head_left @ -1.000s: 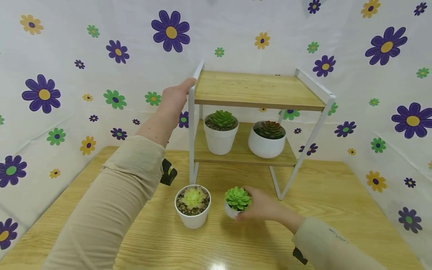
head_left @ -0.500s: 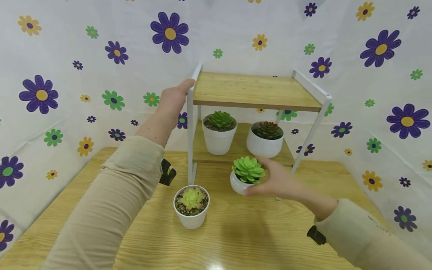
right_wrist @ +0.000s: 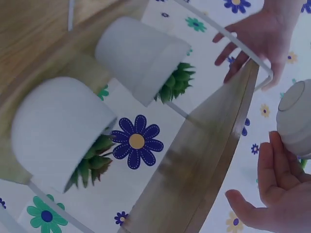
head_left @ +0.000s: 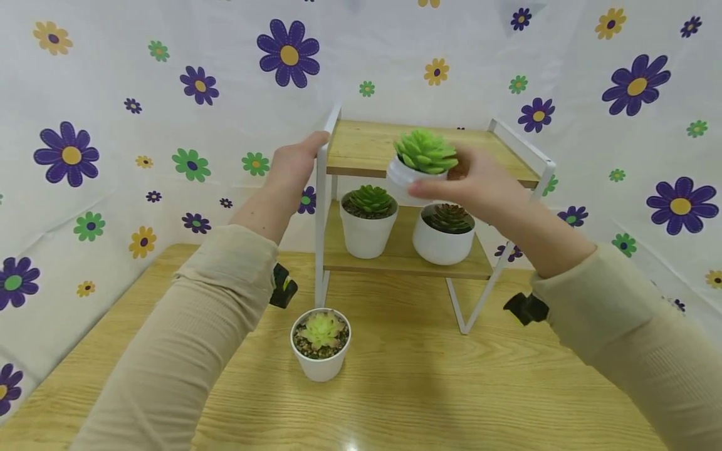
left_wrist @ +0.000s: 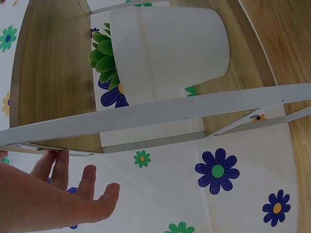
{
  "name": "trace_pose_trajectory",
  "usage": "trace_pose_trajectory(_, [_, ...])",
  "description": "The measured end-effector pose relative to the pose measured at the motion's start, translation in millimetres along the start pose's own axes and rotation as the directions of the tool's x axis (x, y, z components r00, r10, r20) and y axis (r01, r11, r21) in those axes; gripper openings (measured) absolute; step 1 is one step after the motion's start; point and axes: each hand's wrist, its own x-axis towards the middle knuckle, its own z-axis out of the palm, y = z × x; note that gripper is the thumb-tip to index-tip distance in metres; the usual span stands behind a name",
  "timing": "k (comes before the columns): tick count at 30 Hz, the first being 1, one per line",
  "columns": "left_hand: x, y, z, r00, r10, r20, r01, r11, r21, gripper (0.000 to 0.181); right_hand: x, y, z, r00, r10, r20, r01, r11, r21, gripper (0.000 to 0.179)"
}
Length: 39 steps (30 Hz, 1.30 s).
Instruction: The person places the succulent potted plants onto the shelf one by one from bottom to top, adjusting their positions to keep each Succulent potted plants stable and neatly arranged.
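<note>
My right hand (head_left: pixel 486 183) grips a small white-potted light-green succulent (head_left: pixel 424 152), lifted in front of the upper board of a two-tier shelf (head_left: pixel 361 147). In the right wrist view, fingers and thumb lie against that pot (right_wrist: pixel 295 121). At the shelf's upper left corner, my left hand (head_left: pixel 290 168) holds the white metal side frame; the left wrist view shows two fingertips against it and others spread away. On the lower tier stand a green succulent in a tall white pot (head_left: pixel 368 235) and a reddish-green one in a rounded white pot (head_left: pixel 444 244).
A pale yellow-green succulent in a white pot (head_left: pixel 320 351) stands on the wooden table (head_left: pixel 406 388), before the shelf's left leg. Behind and beside the table hangs a white flower-print cloth (head_left: pixel 141 188).
My right hand has raised the light-green potted succulent from the table, past the lower tier, to the height of the upper board. My left hand stays on the shelf frame.
</note>
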Motion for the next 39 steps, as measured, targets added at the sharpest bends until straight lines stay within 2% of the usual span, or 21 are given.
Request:
trace_pose_trajectory(5, [2.1,-0.9,1.8,1.0,-0.006,0.002,0.006,1.0,0.009,0.072,30.7,-11.3,1.3,0.994,0.076,-0.083,-0.08,0.996,-0.043,0.066])
trace_pose_trajectory(9, [3.6,0.1,5.3,1.0,-0.016,0.002,0.016,1.0,0.006,0.072,52.8,-11.8,3.2,0.983,0.123,-0.134,-0.131,0.99,-0.047,0.067])
trace_pose_trajectory(14, [4.4,2.2,8.7,1.0,-0.027,-0.004,0.027,1.0,-0.008,0.072,75.0,-8.5,5.9,0.969,0.188,-0.159,-0.201,0.977,-0.072,0.072])
trace_pose_trajectory(18, [3.8,3.0,10.1,1.0,-0.017,0.0,0.017,1.0,-0.016,0.071,85.2,-7.3,8.9,0.968,0.19,-0.166,-0.208,0.973,-0.1,0.071])
trace_pose_trajectory(27, [6.1,4.7,10.6,1.0,0.012,0.009,-0.012,1.0,-0.018,0.068,89.3,-8.4,11.2,0.971,0.174,-0.166,-0.192,0.976,-0.099,0.077])
trace_pose_trajectory(31, [7.9,3.9,8.4,1.0,0.008,0.003,-0.008,1.0,-0.009,0.069,88.2,-8.9,12.1,0.974,0.193,-0.12,-0.206,0.973,-0.108,0.09])
trace_pose_trajectory(36, [12.2,1.9,3.4,1.0,0.004,0.002,-0.004,1.0,-0.004,0.071,77.5,-12.6,14.5,0.971,0.213,-0.108,-0.214,0.977,-0.005,0.092])
trace_pose_trajectory(39, [15.5,1.5,-1.7,1.0,0.011,0.001,-0.011,1.0,0.008,0.072,61.8,-13.8,15.1,0.978,0.165,-0.126,-0.155,0.985,0.08,0.083])
